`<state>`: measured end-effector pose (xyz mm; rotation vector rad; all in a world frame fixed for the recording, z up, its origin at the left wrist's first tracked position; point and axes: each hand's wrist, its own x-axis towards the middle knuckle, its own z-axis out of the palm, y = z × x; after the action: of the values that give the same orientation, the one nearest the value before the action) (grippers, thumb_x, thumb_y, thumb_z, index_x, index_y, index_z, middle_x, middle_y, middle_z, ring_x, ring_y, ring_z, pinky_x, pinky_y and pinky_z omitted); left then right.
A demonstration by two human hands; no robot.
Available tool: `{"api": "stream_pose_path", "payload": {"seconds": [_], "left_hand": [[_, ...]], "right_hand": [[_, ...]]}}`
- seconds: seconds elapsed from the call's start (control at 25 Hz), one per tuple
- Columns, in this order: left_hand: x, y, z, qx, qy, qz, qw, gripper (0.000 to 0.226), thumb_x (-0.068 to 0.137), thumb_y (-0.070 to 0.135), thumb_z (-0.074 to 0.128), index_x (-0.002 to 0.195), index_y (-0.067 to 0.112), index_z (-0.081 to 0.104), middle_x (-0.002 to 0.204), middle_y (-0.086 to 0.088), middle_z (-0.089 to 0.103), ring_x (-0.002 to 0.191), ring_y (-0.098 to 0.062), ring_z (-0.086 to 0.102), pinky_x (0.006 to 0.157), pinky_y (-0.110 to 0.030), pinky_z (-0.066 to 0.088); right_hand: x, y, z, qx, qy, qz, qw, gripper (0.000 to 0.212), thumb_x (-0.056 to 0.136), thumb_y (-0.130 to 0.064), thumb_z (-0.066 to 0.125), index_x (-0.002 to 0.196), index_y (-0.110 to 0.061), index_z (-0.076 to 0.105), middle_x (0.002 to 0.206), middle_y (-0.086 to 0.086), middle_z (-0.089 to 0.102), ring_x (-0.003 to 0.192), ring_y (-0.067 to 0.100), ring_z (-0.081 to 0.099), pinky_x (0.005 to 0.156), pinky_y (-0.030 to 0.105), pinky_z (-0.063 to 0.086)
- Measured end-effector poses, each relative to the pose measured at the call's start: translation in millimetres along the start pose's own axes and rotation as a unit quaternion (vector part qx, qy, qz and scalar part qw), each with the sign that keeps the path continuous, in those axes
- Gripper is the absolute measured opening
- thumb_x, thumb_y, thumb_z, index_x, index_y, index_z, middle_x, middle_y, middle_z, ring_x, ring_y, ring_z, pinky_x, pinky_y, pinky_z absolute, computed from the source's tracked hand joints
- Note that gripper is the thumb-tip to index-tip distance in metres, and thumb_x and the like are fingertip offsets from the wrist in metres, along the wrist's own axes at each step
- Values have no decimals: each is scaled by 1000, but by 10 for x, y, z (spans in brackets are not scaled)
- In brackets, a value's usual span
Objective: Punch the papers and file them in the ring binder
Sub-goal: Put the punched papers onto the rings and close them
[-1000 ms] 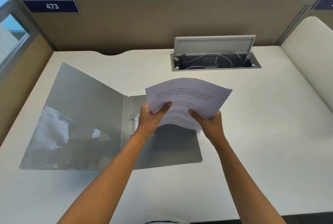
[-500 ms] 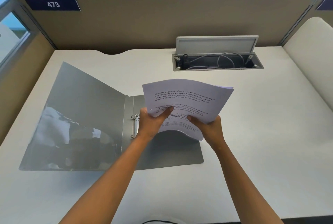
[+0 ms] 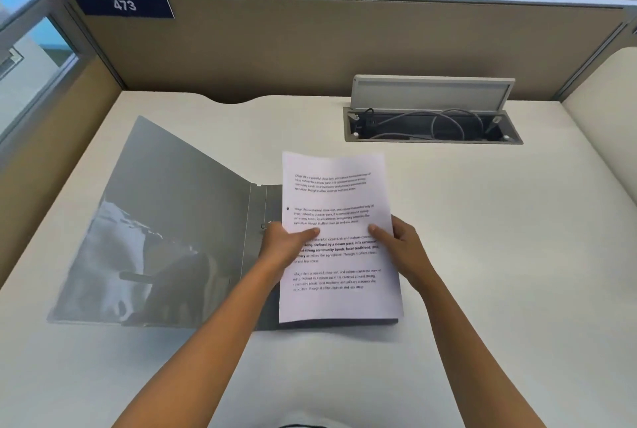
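A grey ring binder lies open on the white desk, its metal rings just visible at the spine. A stack of printed white papers lies nearly flat over the binder's right half, one punched hole showing near its left edge. My left hand holds the stack's left edge beside the rings, thumb on top of the page. My right hand holds the right edge, thumb likewise on top. No hole punch is in view.
An open cable hatch with its lid raised sits in the desk at the back right. Brown partition walls enclose the desk behind and to the left. A cream panel stands on the right.
The papers, held raised and curved a moment ago, have come down and flattened over the binder's right half. Both hands moved down with them, keeping their hold.
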<state>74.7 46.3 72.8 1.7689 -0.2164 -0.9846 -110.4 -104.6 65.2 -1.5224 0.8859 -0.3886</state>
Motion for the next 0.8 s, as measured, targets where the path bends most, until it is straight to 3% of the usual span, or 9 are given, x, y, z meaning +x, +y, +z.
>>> {"api": "stream_pose_path", "payload": {"seconds": [0.08,0.2,0.32,0.44,0.64,0.8], "left_hand": [[80,-124,-85,18,5,-27,999,29,78,20,82,105,16,73,102,-2,78,91,-22,75,88,-46,60],[187,-206,-225,44,72,-30,996,10,81,24,77,86,17,75,90,-5,79,84,-26,76,83,-47,61],[305,-268,-369,33,117,-38,992,30,80,33,71,82,3,74,89,-14,78,72,-25,69,73,-35,54],[382,-286,-426,-1,136,-55,989,20,88,25,68,75,12,74,87,-8,77,73,-21,63,69,-30,47],[434,-296,-408,-43,144,-67,986,15,89,20,69,75,15,73,91,-9,77,78,-21,67,75,-29,51],[421,-288,-383,-79,144,-76,983,9,87,17,72,86,9,74,84,-8,73,65,-18,62,61,-24,47]], "right_hand": [[31,60,67,-36,-16,11,999,29,90,-35,65,114,-21,71,109,-2,78,97,21,75,90,49,59],[92,128,148,-61,-18,20,998,18,93,-29,65,108,-20,71,105,0,78,94,23,75,89,48,59],[150,107,203,-82,-22,20,996,8,97,-22,64,98,-27,69,101,0,77,91,23,74,85,43,59],[194,63,239,-93,-18,18,995,9,97,-21,63,102,-23,70,97,-2,76,88,22,73,80,38,58],[237,26,285,-95,-11,20,995,21,97,-19,61,115,-16,71,103,-1,77,92,20,73,81,35,58],[249,14,274,-96,-4,26,995,19,97,-18,61,113,-16,71,105,0,77,93,22,73,83,37,58]]}}
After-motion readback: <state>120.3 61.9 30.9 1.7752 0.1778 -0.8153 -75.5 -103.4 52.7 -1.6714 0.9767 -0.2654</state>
